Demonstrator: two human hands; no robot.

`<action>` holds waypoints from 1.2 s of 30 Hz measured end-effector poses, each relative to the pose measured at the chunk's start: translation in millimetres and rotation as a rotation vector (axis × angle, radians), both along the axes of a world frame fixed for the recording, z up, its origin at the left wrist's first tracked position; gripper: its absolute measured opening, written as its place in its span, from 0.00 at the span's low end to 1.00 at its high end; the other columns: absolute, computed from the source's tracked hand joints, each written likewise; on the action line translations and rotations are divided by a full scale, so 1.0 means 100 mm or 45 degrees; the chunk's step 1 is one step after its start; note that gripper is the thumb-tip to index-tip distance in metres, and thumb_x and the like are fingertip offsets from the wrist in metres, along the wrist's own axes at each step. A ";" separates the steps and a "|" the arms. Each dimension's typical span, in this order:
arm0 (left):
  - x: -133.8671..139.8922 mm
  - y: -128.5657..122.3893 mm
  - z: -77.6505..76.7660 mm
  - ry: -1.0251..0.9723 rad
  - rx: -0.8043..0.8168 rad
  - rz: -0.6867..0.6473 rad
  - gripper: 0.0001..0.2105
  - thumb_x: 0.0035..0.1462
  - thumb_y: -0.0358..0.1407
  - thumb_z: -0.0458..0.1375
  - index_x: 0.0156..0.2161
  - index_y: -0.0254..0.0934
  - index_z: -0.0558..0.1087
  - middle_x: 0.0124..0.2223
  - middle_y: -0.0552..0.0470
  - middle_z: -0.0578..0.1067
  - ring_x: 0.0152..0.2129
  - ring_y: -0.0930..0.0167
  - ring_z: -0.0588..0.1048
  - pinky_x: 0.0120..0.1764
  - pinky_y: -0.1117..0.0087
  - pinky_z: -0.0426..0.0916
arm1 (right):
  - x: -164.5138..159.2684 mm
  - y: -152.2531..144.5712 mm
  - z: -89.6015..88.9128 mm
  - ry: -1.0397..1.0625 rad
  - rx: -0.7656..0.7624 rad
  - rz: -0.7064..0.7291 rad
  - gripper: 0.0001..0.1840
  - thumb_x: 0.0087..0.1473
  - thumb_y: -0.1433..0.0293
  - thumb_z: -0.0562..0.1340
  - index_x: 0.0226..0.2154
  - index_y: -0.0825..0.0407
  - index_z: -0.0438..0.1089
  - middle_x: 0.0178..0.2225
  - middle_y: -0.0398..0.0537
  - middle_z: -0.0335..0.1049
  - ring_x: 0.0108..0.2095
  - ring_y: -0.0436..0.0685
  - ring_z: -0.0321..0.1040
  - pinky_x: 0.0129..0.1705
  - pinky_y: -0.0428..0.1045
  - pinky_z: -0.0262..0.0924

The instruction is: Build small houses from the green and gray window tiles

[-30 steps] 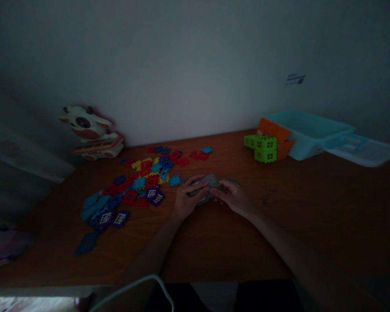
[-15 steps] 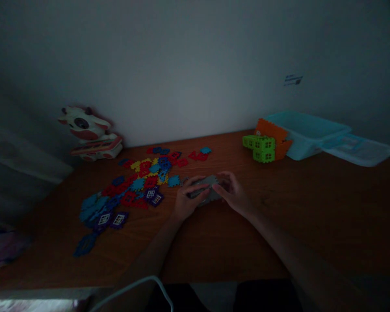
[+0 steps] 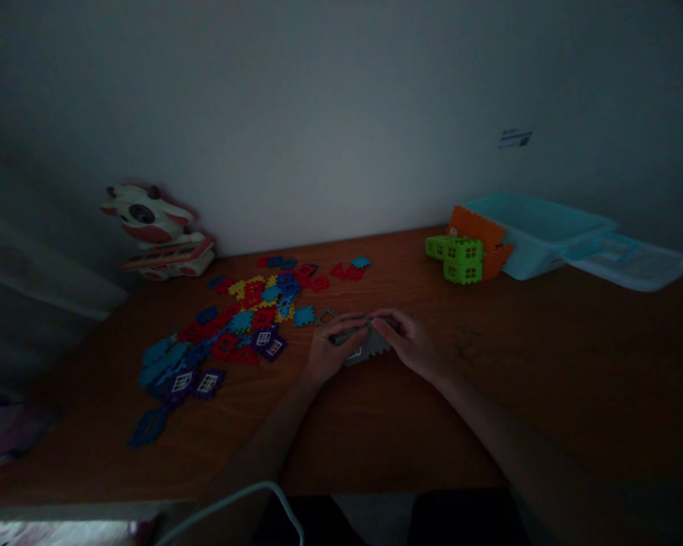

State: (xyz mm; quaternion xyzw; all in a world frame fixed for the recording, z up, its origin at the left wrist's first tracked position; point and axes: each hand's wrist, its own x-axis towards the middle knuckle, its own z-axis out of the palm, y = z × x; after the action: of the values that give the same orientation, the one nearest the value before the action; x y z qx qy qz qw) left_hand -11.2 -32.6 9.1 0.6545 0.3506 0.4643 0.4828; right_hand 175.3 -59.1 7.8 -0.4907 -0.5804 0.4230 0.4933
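Between my two hands are grey interlocking building panels (image 3: 371,345) with toothed edges, just over the middle of the table. My left hand (image 3: 333,347) grips the left side, thumb in front and fingers over the top. From the right, my right hand (image 3: 405,340) pinches the upper edge; its fingertips come close to those of the left. A white lattice window shows in the panel below my left thumb. How the panels join behind my fingers is hidden. A grey frame-shaped piece (image 3: 325,315) lies just beyond my left hand.
Loose red, yellow and blue panels (image 3: 242,322) spread over the table's left side, with purple window panels (image 3: 208,384) nearer me. A green block structure (image 3: 463,260) and orange panels (image 3: 478,235) stand beside a blue bin (image 3: 538,227). A cow toy (image 3: 159,235) sits back left.
My right hand has turned and moved slightly down and left, its fingers closing along the panels' top edge. The grey panels have tilted, and a white window now shows under my left thumb.
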 end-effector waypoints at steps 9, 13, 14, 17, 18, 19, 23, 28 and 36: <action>0.03 0.09 -0.06 -0.326 -0.564 0.180 0.18 0.46 0.47 0.71 0.39 0.37 0.80 0.39 0.50 0.82 0.33 0.69 0.78 0.37 0.69 0.72 | -0.03 -0.01 -0.02 0.055 0.024 -0.142 0.28 0.61 0.44 0.53 0.49 0.46 0.69 0.32 0.47 0.73 0.26 0.55 0.68 0.25 0.50 0.63; -0.03 0.19 -0.05 -0.660 -0.761 0.167 0.15 0.54 0.47 0.64 0.40 0.38 0.78 0.39 0.51 0.81 0.32 0.69 0.79 0.37 0.69 0.74 | 0.03 0.02 0.00 0.067 0.112 -0.270 0.24 0.62 0.46 0.55 0.45 0.47 0.68 0.34 0.49 0.74 0.29 0.55 0.69 0.29 0.50 0.65; -0.05 0.21 -0.05 -0.733 -0.795 0.171 0.13 0.56 0.46 0.62 0.41 0.39 0.78 0.39 0.51 0.82 0.34 0.68 0.79 0.38 0.68 0.75 | 0.05 0.03 0.00 0.070 0.120 -0.296 0.23 0.62 0.47 0.55 0.44 0.47 0.68 0.34 0.50 0.74 0.30 0.56 0.70 0.30 0.50 0.65; -0.12 0.25 -0.04 -0.874 -0.890 0.173 0.12 0.59 0.43 0.58 0.42 0.39 0.77 0.42 0.49 0.82 0.37 0.67 0.80 0.41 0.66 0.75 | 0.09 0.06 -0.03 0.040 0.133 -0.379 0.21 0.61 0.48 0.58 0.43 0.48 0.68 0.36 0.51 0.74 0.34 0.58 0.71 0.34 0.51 0.66; -0.14 0.26 -0.04 -0.890 -0.927 0.159 0.12 0.59 0.42 0.58 0.42 0.38 0.77 0.42 0.49 0.81 0.37 0.67 0.80 0.40 0.66 0.75 | 0.10 0.07 -0.04 0.010 0.138 -0.408 0.21 0.61 0.49 0.58 0.42 0.48 0.68 0.36 0.51 0.74 0.35 0.59 0.72 0.35 0.52 0.66; -0.16 0.26 -0.04 -0.900 -0.966 0.142 0.12 0.59 0.42 0.57 0.42 0.38 0.77 0.42 0.48 0.81 0.36 0.67 0.79 0.39 0.66 0.75 | 0.11 0.08 -0.05 -0.029 0.146 -0.438 0.20 0.61 0.49 0.58 0.42 0.48 0.68 0.37 0.52 0.74 0.36 0.59 0.72 0.37 0.53 0.66; -0.19 0.22 -0.03 -0.945 -1.071 0.103 0.12 0.60 0.42 0.55 0.42 0.38 0.76 0.43 0.46 0.80 0.34 0.68 0.78 0.36 0.67 0.73 | 0.14 0.11 -0.10 -0.262 0.203 -0.515 0.17 0.61 0.53 0.57 0.42 0.48 0.69 0.39 0.54 0.73 0.39 0.62 0.72 0.42 0.57 0.66; -0.20 0.19 -0.01 -0.970 -1.032 0.040 0.17 0.60 0.47 0.55 0.44 0.36 0.76 0.46 0.42 0.79 0.31 0.69 0.76 0.33 0.68 0.71 | 0.23 0.16 -0.14 -0.749 0.285 -0.528 0.20 0.56 0.51 0.63 0.42 0.48 0.70 0.44 0.58 0.71 0.47 0.69 0.69 0.50 0.64 0.62; -0.18 0.21 0.03 -1.006 -1.086 0.078 0.16 0.61 0.45 0.55 0.46 0.36 0.76 0.45 0.43 0.79 0.28 0.71 0.76 0.30 0.71 0.71 | 0.35 0.18 -0.23 -1.051 0.168 -0.400 0.21 0.50 0.54 0.69 0.42 0.51 0.73 0.44 0.61 0.71 0.48 0.72 0.69 0.51 0.64 0.63</action>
State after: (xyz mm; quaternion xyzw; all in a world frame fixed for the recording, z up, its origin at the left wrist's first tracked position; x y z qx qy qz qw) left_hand -29.2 -12.1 12.4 0.1690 0.3187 0.5049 0.7842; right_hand 210.7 -41.3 -14.8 -0.6680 -0.6729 0.0738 0.3090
